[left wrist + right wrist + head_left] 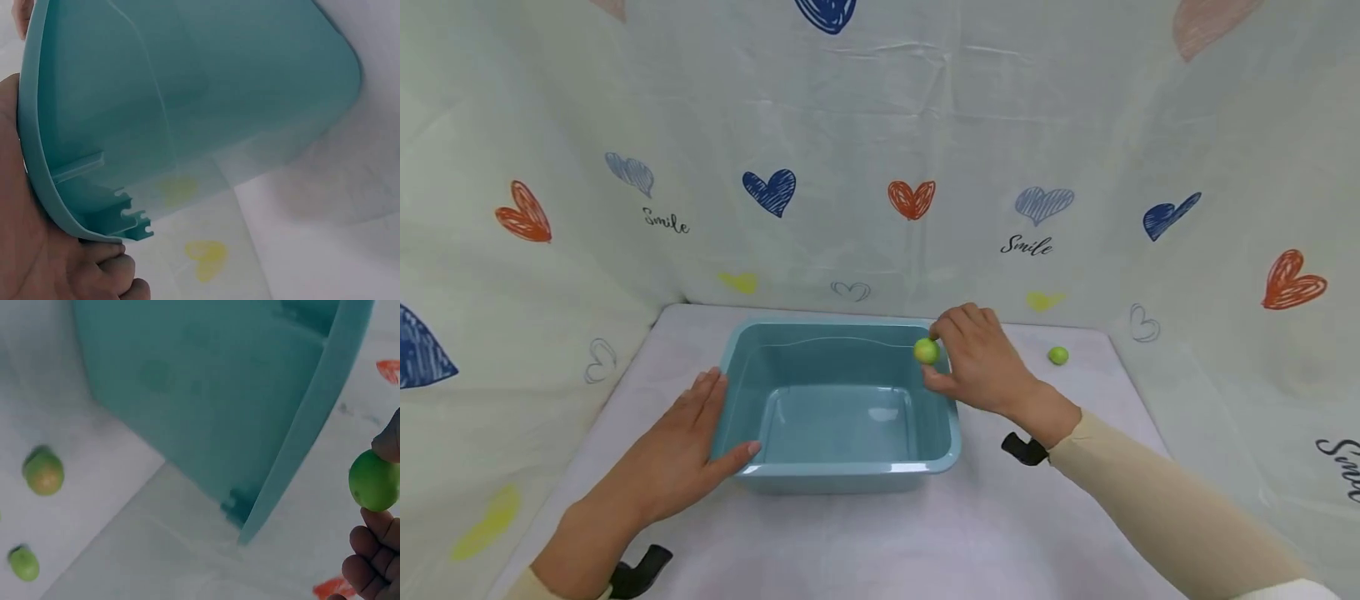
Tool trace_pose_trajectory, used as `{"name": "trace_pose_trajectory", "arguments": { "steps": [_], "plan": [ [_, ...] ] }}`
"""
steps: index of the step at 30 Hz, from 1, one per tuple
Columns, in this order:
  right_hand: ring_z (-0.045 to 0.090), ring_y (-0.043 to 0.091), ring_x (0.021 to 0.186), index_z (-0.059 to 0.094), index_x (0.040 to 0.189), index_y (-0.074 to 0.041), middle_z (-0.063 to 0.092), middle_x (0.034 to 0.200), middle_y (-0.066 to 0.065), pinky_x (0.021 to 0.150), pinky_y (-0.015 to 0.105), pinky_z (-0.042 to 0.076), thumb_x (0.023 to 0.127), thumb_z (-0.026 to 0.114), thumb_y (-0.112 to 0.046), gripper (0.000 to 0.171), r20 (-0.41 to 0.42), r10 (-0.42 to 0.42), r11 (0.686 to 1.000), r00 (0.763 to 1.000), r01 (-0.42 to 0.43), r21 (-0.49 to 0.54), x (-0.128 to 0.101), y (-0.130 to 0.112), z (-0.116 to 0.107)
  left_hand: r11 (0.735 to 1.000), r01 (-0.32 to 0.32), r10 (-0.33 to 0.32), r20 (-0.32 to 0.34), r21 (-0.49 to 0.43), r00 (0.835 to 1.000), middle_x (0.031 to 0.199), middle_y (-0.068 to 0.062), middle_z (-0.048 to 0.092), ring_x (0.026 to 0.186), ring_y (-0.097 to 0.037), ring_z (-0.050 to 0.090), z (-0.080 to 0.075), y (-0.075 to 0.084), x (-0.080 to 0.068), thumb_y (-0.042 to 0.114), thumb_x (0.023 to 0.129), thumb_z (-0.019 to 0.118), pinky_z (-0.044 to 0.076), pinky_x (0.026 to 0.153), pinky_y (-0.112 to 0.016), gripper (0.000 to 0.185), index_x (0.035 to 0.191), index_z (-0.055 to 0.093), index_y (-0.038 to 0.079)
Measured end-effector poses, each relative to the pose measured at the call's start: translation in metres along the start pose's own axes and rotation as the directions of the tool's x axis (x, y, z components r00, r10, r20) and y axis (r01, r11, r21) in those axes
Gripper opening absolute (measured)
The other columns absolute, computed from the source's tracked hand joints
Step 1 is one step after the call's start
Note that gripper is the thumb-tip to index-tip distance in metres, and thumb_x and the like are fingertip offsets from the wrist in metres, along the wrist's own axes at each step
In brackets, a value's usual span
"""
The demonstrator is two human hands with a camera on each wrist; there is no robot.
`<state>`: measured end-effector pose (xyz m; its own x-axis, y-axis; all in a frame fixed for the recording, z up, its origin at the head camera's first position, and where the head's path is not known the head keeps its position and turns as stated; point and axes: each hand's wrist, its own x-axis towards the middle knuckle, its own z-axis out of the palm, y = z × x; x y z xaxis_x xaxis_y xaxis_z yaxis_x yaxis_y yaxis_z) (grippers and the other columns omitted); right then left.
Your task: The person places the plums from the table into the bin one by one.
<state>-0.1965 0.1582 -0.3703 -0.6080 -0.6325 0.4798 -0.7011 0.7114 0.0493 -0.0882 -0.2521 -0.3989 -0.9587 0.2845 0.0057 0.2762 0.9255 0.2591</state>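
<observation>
Plainly, right hand (981, 362) pinches small green fruit (927, 351) (round, yellowish).

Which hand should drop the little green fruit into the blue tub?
Probably the right hand: it pinches the fruit over the tub rim. The left hand only rests against the tub's side.

A small green fruit (927, 351), pinched in the fingers (942, 333), hangs over the teal tub's (850, 475) right rim.
</observation>
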Motion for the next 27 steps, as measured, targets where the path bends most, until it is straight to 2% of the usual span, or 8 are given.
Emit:
{"name": "trace_pose_trajectory", "arguments": {
  "steps": [3,6,11,18,27],
  "plan": [
    [0.055,0.025,0.1,0.066,0.107,-0.008,0.063,0.105,0.006,0.083,0.041,0.045,0.088,0.075,-0.035,0.034,0.081,-0.104,0.994,0.991,0.102,0.031,0.011,-0.017,0.007,1.0,0.002,-0.002,0.001,0.002,1.0,0.171,-0.032,0.019,0.154,-0.055,0.027,0.0,0.002,0.002,0.073,0.099,0.054,0.037,0.117,-0.071,0.111,0.163,0.02,-0.012],
    [0.054,0.021,0.098,0.067,0.106,-0.01,0.063,0.102,0.002,0.081,0.037,0.044,0.088,0.075,-0.036,0.033,0.145,-0.193,0.981,0.97,0.187,0.054,0.019,-0.027,0.013,1.0,0.007,-0.007,0.007,0.006,1.0,0.171,-0.032,0.019,0.155,-0.054,0.026,-0.001,0.005,0.005,0.075,0.098,0.053,0.035,0.118,-0.071,0.113,0.163,0.02,-0.012],
    [0.05,0.018,0.093,0.065,0.102,-0.013,0.061,0.099,-0.001,0.078,0.033,0.042,0.09,0.072,-0.036,0.028,0.23,-0.278,0.961,0.933,0.273,0.055,0.032,-0.031,0.01,1.0,0.001,-0.001,0.008,-0.003,1.0,0.172,-0.031,0.018,0.159,-0.05,0.02,-0.003,0.007,0.008,0.075,0.098,0.052,0.028,0.123,-0.069,0.114,0.163,0.018,-0.011],
    [0.049,0.019,0.091,0.064,0.101,-0.012,0.059,0.095,0.0,0.076,0.032,0.041,0.093,0.068,-0.038,0.027,0.246,-0.367,0.929,0.897,0.368,0.044,0.063,-0.042,-0.002,1.0,0.007,-0.007,0.014,0.019,1.0,0.172,-0.031,0.015,0.16,-0.049,0.016,-0.003,0.007,0.006,0.075,0.099,0.05,0.022,0.125,-0.069,0.113,0.163,0.019,-0.011],
    [0.049,0.018,0.088,0.064,0.102,-0.014,0.06,0.094,-0.001,0.073,0.03,0.04,0.097,0.064,-0.045,0.031,0.307,-0.444,0.879,0.842,0.476,-0.036,0.088,-0.068,0.026,0.997,0.028,-0.027,-0.008,0.077,1.0,0.17,-0.033,0.022,0.158,-0.052,0.022,-0.003,0.008,0.002,0.078,0.098,0.049,0.023,0.124,-0.07,0.114,0.161,0.023,-0.013]
  ]
}}
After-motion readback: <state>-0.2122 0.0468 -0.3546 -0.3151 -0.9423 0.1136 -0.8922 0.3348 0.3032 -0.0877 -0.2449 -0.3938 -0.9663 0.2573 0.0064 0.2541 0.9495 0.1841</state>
